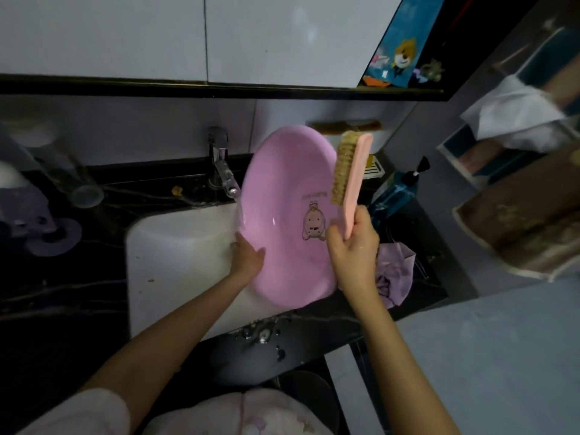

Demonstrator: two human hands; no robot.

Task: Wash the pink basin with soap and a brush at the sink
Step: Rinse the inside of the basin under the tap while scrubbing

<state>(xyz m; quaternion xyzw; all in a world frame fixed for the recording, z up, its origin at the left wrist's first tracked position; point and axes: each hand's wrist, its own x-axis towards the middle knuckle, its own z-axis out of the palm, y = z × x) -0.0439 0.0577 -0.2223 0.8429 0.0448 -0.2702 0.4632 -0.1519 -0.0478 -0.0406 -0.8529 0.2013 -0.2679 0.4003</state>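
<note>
The pink basin [282, 189] is tilted up on edge over the white sink [175, 246], its inside with a cartoon print facing me. My left hand [248, 257] grips its lower left rim. My right hand [353, 246] holds the handle of a pink brush [351, 171] with tan bristles, raised just right of the basin, bristles facing the basin's inside. A chrome tap [221, 164] behind the basin's left rim runs a thin stream of water down past that rim.
A blue pump bottle [397, 193] and a soap dish [373, 167] stand on the dark counter to the right, with a lilac cloth [394, 271] beside the basin. A clear cup [78, 183] and purple holder [40, 224] sit at left. Water drops lie on the counter's front edge.
</note>
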